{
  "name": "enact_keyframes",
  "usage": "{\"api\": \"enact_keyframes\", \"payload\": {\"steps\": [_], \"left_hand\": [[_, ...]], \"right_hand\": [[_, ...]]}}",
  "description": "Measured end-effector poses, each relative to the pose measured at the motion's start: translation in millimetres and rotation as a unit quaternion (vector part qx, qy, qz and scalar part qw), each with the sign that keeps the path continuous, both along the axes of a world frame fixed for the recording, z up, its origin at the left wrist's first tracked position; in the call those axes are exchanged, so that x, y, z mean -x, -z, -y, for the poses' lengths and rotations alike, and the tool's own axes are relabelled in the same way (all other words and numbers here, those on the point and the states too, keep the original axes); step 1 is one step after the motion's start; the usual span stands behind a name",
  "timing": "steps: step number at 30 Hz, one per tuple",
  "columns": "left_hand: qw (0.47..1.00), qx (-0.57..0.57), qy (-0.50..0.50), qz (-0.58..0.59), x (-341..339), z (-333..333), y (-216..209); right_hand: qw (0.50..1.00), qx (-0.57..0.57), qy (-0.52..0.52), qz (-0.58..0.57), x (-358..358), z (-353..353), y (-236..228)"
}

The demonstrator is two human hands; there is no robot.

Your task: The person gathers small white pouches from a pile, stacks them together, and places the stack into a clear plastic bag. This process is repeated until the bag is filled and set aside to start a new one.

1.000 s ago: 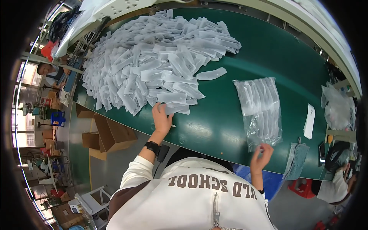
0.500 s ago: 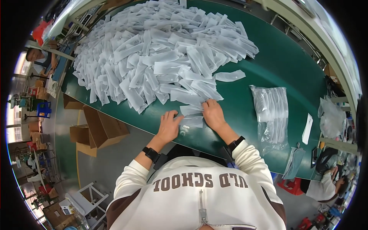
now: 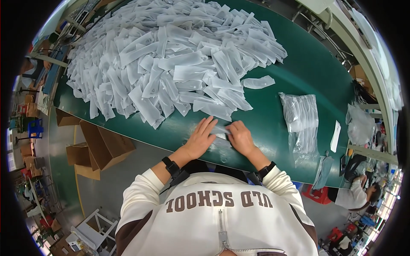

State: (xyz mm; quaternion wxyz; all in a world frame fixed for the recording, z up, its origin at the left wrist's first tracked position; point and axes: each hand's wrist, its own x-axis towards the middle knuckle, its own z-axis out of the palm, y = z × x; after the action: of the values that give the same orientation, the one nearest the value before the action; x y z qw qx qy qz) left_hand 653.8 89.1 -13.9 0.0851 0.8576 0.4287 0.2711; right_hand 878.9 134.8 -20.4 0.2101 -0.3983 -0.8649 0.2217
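Touching translucent sleeve (image 3: pixel 221 141) with left hand (image 3: pixel 200 139), spread, and right hand (image 3: pixel 241 138), curled; cannot tell if pinching. Laid crosswise, long axis pointing left to right.

wears wht zip top (image 3: pixel 188 222) w/ blk wristbands (image 3: pixel 171 166).

The green counter (image 3: pixel 299 59) — on it, a broad heap of translucent packets (image 3: pixel 188 72), one stray packet (image 3: pixel 259 82), a filled clear bag (image 3: pixel 301 119), a white strip (image 3: pixel 335 136).
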Motion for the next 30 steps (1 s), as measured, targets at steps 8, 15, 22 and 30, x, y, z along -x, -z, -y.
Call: {"api": "enact_keyframes", "payload": {"steps": [8, 15, 22, 30], "left_hand": [[0.988, 0.136, 0.063, -0.027, 12.7, -1.5, 27.8], [0.998, 0.061, 0.012, -0.005, 21.9, -14.1, 3.6], [0.983, 0.174, 0.050, -0.008, 34.6, -6.7, 23.3], [0.992, 0.120, 0.009, -0.031, 44.9, -12.7, -7.7]], "right_hand": [[0.995, -0.086, 0.057, -0.009, 46.4, -46.4, 0.0], [0.996, 0.062, 0.009, 0.057, 53.9, -33.6, -4.9], [0.999, -0.032, -0.013, -0.040, 96.9, -76.6, -8.4], [0.991, 0.031, 0.034, 0.124, 89.0, -41.9, 10.5]]}}
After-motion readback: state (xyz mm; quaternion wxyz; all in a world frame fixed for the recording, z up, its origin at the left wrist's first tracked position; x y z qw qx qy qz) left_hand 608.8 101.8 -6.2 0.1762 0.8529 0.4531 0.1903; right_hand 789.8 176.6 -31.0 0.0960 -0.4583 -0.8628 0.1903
